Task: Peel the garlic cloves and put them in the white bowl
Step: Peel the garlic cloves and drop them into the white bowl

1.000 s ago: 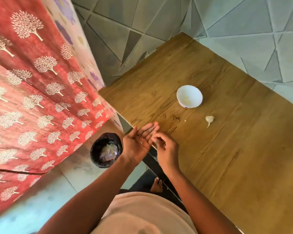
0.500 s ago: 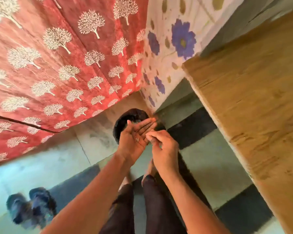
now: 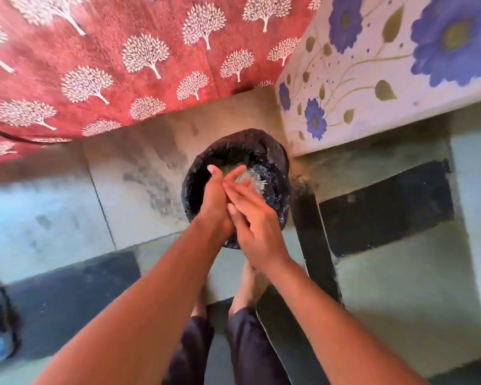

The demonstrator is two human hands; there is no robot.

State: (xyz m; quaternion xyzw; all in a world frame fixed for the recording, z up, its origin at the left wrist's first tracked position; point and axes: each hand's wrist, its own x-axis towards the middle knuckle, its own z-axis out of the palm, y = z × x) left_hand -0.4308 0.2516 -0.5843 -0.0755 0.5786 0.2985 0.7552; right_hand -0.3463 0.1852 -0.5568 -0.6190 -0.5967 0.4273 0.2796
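Left hand (image 3: 215,201) and right hand (image 3: 252,218) together over the round bin lined with a black plastic bag (image 3: 272,159). Fingers of both out straight, palms pressed and rubbing. Nothing held in either, as far as can be seen. Likely brushing off bits of papery garlic skin. Pale, see-through scraps (image 3: 252,177) down inside the bin, just under the fingertips.

No garlic cloves and no white bowl anywhere in this view. Cannot tell from here where they are.

A guess about the garlic: small, light and hard, with a thin dry skin that tears and flakes. Skin sticks to damp fingers. A peeled clove turns smooth and a bit slippery, so best pinched at its two ends or cupped in the palm. Skin easiest to start at the pointed tip or the flat root end.

Around the bin: red cloth with white tree shapes (image 3: 109,56) hanging at the far left, white cloth with blue flowers (image 3: 386,73) hanging at the far right. Grey tiled floor (image 3: 53,207) with dark squares. Bare feet (image 3: 250,287) and dark trouser legs below the arms. Something dark and blurry low on the left edge, too fuzzy to name. Nothing between hands and bin.
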